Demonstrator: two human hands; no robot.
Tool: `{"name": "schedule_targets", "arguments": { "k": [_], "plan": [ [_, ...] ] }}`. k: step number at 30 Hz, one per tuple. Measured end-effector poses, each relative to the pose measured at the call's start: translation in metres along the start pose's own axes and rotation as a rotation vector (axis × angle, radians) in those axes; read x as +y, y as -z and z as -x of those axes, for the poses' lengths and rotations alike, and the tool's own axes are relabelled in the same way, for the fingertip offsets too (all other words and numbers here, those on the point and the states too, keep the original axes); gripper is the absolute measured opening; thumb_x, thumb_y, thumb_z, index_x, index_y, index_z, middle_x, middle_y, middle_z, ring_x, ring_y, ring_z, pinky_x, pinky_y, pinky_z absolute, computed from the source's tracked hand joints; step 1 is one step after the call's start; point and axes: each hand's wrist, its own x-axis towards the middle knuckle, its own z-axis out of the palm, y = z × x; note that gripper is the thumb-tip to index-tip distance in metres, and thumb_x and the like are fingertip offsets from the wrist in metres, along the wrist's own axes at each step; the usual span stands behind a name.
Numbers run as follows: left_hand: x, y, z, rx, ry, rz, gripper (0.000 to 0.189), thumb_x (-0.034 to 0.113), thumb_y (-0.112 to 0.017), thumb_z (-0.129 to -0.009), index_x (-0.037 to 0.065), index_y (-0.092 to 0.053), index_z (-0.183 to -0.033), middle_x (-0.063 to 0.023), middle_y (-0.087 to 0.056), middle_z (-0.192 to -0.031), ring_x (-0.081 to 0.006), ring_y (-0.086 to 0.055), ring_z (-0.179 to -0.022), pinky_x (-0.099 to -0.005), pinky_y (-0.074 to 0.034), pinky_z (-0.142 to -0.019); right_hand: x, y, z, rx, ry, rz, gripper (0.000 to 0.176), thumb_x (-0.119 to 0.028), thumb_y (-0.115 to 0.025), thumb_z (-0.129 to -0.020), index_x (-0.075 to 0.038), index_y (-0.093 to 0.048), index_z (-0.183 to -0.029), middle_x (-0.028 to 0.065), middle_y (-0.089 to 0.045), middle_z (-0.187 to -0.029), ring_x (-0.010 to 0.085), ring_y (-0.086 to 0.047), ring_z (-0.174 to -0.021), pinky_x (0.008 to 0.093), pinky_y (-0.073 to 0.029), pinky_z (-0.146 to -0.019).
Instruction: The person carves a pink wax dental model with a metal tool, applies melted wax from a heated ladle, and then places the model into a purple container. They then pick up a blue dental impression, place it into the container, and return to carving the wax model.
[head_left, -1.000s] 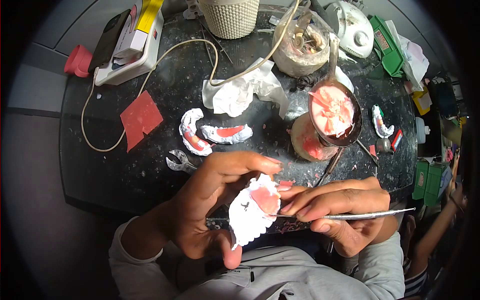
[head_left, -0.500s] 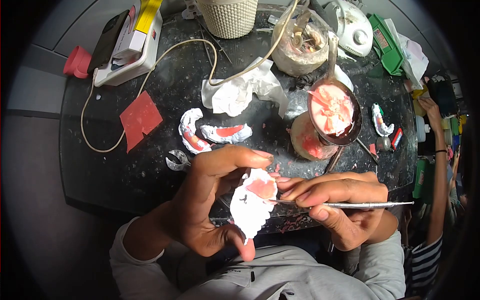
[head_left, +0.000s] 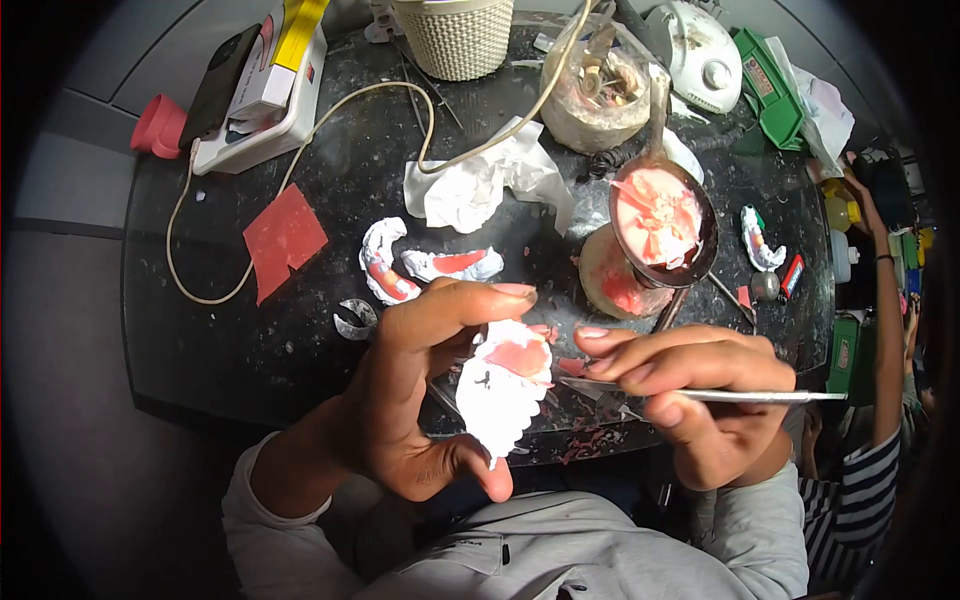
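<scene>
White plaster cast (head_left: 495, 405), pink wax on top, gripped in left hand (head_left: 410, 400) between thumb and forefinger, above near edge of bench (head_left: 250, 340). Right hand (head_left: 700, 400) at its 3 o'clock, clenched on metal spatula (head_left: 760, 396), tip at the wax edge; can't tell if touching. Further back at 11 o'clock: two more casts (head_left: 385, 262) lying on bench. 1 o'clock: pan (head_left: 660, 225) of pink wax. 12 o'clock, far edge: woven basket (head_left: 455, 35).

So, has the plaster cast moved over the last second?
Yes: the plaster cast in the left hand shifted slightly up-frame, nearer the wrench.
</scene>
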Motion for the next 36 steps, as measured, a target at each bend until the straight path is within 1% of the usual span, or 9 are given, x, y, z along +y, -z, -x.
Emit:
{"name": "schedule_targets", "arguments": {
  "k": [1, 2, 4, 10, 19, 21, 23, 31, 36],
  "plan": [
    [0.0004, 0.0007, -0.0002, -0.001, 0.010, -0.039, 0.108, 0.057, -0.083, -0.071, -0.002, -0.024, -0.140, -0.0159, -0.050, -0.110, -0.0216, -0.057, -0.095, -0.0457, -0.056, -0.092, 0.0003, 0.0019, -0.0017, -0.117, 0.081, 0.091, 0.014, 0.010, -0.065, -0.088, 0.013, -0.068, -0.102, 0.0278, -0.071, -0.101, 0.0383, -0.071, -0.102, 0.0519, -0.055, -0.096],
    [-0.0004, 0.0003, -0.0003, -0.003, 0.010, -0.037, 0.108, 0.057, -0.083, -0.071, -0.002, -0.024, -0.140, -0.0159, -0.050, -0.110, -0.0216, -0.057, -0.095, -0.0457, -0.056, -0.092, -0.0005, 0.0007, -0.0015, -0.119, 0.079, 0.130, 0.016, 0.011, -0.067, -0.086, 0.014, -0.068, -0.102, 0.0275, -0.071, -0.101, 0.0372, -0.072, -0.100, 0.0515, -0.055, -0.097],
    [-0.0021, -0.0002, 0.0005, -0.009, -0.061, -0.047, 0.100, 0.049, -0.084, -0.075, -0.007, -0.029, -0.138, -0.0243, -0.046, -0.132, -0.0333, -0.058, -0.114, -0.0415, -0.051, -0.096, 0.0001, 0.0012, -0.0012, -0.126, 0.077, 0.157, 0.016, 0.011, -0.067, -0.086, 0.014, -0.068, -0.102, 0.0276, -0.071, -0.100, 0.0367, -0.072, -0.099, 0.0512, -0.056, -0.097],
    [-0.0037, -0.0011, 0.0007, 0.007, -0.081, -0.068, 0.095, 0.046, -0.085, -0.075, -0.007, -0.033, -0.135, -0.0209, -0.049, -0.126, -0.0334, -0.059, -0.111, -0.0413, -0.051, -0.093, 0.0022, -0.0002, -0.0019, -0.130, 0.080, 0.187, 0.015, 0.010, -0.067, -0.087, 0.014, -0.068, -0.101, 0.0270, -0.071, -0.098, 0.0348, -0.072, -0.097, 0.0508, -0.056, -0.096],
    [-0.0055, -0.0026, -0.0026, 0.018, -0.097, -0.113, 0.091, 0.042, -0.087, -0.074, -0.005, -0.034, -0.133, -0.0204, -0.053, -0.121, -0.0340, -0.059, -0.108, -0.0409, -0.052, -0.089, 0.0024, 0.0014, -0.0024, -0.160, 0.073, 0.243, 0.013, 0.009, -0.066, -0.088, 0.014, -0.068, -0.100, 0.0257, -0.071, -0.097, 0.0341, -0.072, -0.097, 0.0502, -0.057, -0.095],
    [-0.0049, -0.0028, -0.0021, 0.014, -0.096, -0.121, 0.091, 0.042, -0.087, -0.075, -0.005, -0.034, -0.133, -0.0204, -0.053, -0.121, -0.0338, -0.059, -0.108, -0.0408, -0.052, -0.089, 0.0039, 0.0004, -0.0007, -0.150, 0.081, 0.243, 0.014, 0.009, -0.066, -0.088, 0.014, -0.068, -0.100, 0.0254, -0.071, -0.097, 0.0341, -0.072, -0.097, 0.0500, -0.057, -0.095],
    [-0.0052, -0.0026, -0.0022, 0.010, -0.096, -0.129, 0.092, 0.042, -0.087, -0.075, -0.005, -0.034, -0.133, -0.0204, -0.052, -0.122, -0.0335, -0.059, -0.108, -0.0406, -0.052, -0.089, 0.0039, -0.0031, 0.0016, -0.080, 0.038, 0.232, 0.009, 0.005, -0.064, -0.089, 0.008, -0.070, -0.095, 0.0241, -0.073, -0.097, 0.0384, -0.071, -0.103, 0.0477, -0.057, -0.093],
    [-0.0041, 0.0011, 0.0039, -0.028, -0.024, -0.101, 0.096, 0.043, -0.086, -0.075, -0.007, -0.032, -0.135, -0.0233, -0.047, -0.124, -0.0310, -0.057, -0.111, -0.0388, -0.050, -0.095, 0.0030, -0.0048, 0.0014, -0.090, 0.022, 0.239, 0.010, 0.003, -0.065, -0.090, 0.008, -0.069, -0.096, 0.0237, -0.073, -0.098, 0.0383, -0.071, -0.103, 0.0470, -0.057, -0.093],
    [-0.0059, -0.0026, 0.0025, -0.008, -0.035, -0.026, 0.098, 0.045, -0.085, -0.075, -0.007, -0.030, -0.136, -0.0239, -0.046, -0.123, -0.0299, -0.057, -0.111, -0.0378, -0.049, -0.095, 0.0061, -0.0045, 0.0015, -0.098, 0.020, 0.199, 0.010, 0.003, -0.064, -0.090, 0.008, -0.070, -0.097, 0.0242, -0.073, -0.098, 0.0381, -0.071, -0.103, 0.0467, -0.057, -0.093]
  ]
}}
